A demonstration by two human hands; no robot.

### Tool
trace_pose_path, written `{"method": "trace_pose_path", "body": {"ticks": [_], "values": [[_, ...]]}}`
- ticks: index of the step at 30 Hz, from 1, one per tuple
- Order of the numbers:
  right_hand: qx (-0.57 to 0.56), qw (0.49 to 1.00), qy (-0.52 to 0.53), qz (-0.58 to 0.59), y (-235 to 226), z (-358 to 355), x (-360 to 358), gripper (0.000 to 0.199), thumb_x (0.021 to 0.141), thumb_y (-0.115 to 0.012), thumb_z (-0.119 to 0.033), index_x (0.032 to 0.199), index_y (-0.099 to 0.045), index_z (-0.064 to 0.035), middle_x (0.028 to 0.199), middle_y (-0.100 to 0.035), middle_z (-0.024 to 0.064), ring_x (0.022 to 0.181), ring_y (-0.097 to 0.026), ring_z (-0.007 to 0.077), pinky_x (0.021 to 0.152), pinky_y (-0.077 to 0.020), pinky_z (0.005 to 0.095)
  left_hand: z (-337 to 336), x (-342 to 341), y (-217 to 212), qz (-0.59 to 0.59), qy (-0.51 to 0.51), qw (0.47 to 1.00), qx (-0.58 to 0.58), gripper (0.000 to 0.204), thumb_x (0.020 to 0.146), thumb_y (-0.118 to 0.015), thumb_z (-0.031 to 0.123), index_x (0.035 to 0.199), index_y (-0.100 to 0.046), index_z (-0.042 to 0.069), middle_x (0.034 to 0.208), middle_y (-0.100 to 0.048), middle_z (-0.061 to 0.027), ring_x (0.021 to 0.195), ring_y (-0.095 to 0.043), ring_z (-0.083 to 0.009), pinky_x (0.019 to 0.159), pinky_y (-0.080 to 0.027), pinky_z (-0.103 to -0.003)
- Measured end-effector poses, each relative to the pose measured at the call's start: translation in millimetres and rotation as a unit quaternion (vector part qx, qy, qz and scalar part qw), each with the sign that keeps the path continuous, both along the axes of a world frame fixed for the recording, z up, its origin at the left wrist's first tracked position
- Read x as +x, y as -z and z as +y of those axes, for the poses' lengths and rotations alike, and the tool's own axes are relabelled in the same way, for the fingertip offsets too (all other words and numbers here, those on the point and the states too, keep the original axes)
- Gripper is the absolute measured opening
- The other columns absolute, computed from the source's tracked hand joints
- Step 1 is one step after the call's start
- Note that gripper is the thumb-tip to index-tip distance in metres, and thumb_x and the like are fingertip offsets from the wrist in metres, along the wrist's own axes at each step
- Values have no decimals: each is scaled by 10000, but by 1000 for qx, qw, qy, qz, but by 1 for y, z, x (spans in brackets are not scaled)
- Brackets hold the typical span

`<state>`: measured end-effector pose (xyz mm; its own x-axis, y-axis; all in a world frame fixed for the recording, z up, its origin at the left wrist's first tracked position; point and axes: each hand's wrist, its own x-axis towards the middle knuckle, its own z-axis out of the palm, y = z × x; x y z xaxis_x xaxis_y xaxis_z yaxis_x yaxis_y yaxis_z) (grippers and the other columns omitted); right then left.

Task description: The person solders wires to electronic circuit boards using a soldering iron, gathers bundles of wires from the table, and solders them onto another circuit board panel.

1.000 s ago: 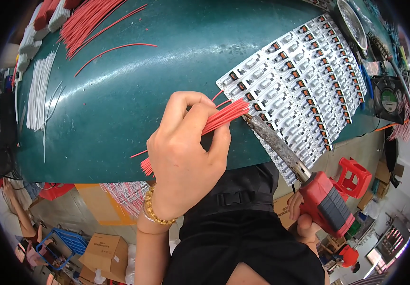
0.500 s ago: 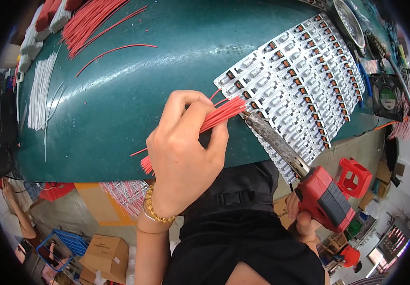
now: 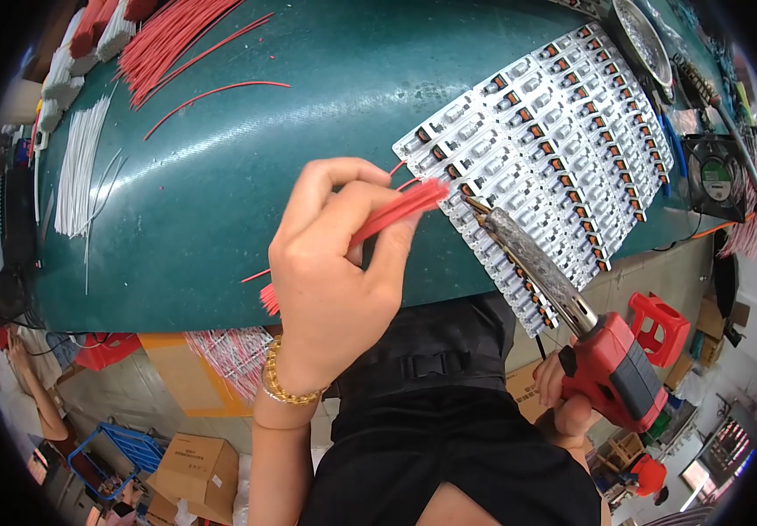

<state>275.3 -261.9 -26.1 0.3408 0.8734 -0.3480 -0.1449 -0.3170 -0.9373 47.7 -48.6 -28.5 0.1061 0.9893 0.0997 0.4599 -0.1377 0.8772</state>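
A green-topped bench [image 3: 247, 175] carried a sheet of small white circuit boards [image 3: 554, 149] at its near right edge, with loose red wires [image 3: 168, 39] and white wires [image 3: 81, 167] far left. The middle lay bare. The left hand [image 3: 330, 280] pinched a bundle of red wires [image 3: 392, 213] beside the boards; the right hand [image 3: 562, 399] gripped a red soldering iron [image 3: 611, 373], tip at the boards' edge. Cartons [image 3: 194, 465] stood on the floor below.

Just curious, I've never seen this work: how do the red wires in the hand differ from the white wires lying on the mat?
The red wires are bunched in the left hand, lifted off the mat; the white wires lie untouched in a flat row. The red bunch points at the circuit boards; the white row sits far left. Both are thin, straight, cut lengths.
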Motion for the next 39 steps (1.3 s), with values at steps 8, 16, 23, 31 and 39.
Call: {"method": "trace_pose_path", "body": {"ticks": [8, 16, 23, 31, 39], "values": [[-45, 977, -18, -209, -1, 5, -5, 116, 763, -677, -132, 837, -600, -89, 821, -579, 64, 727, -546, 244, 628, -407, 341, -6, 5, 2, 54, 23, 998, 20, 85, 710, -700, -7, 781, -653, 2, 910, -600, -60, 546, -552, -168, 476, -420, -295], [-26, 976, -108, -186, 5, -5, 16, 213, 785, -723, -236, 812, -582, -78, 794, -558, 35, 679, -547, 202, 594, -394, 308, -7, 9, 5, 77, 14, 995, 60, 108, 673, -721, 36, 749, -645, 32, 899, -584, -50, 546, -559, -192, 475, -429, -321], [-74, 965, -30, -251, -2, -11, 5, 150, 728, -709, -226, 745, -600, -124, 798, -591, 37, 756, -556, 259, 662, -425, 361, -7, 9, 6, 89, 23, 993, 79, 105, 673, -716, 36, 746, -641, 36, 882, -577, -46, 548, -560, -191, 471, -425, -322], [-42, 957, -74, -276, -5, 1, -2, 185, 775, -642, -293, 703, -585, -132, 756, -580, 34, 731, -553, 250, 644, -415, 368, -6, 8, 4, 12, 37, 997, 70, 86, 691, -685, -32, 758, -643, 0, 875, -571, -84, 602, -582, -201, 513, -457, -304], [99, 989, -59, -93, -4, 20, -11, 895, 786, -592, -691, 1296, -458, 31, 483, -415, -70, 400, -433, 91, 457, -361, 254, -8, 3, 3, -13, 129, 991, 35, 145, 696, -680, -74, 822, -624, -29, 906, -562, -116, 692, -597, -235, 577, -472, -315]]}}
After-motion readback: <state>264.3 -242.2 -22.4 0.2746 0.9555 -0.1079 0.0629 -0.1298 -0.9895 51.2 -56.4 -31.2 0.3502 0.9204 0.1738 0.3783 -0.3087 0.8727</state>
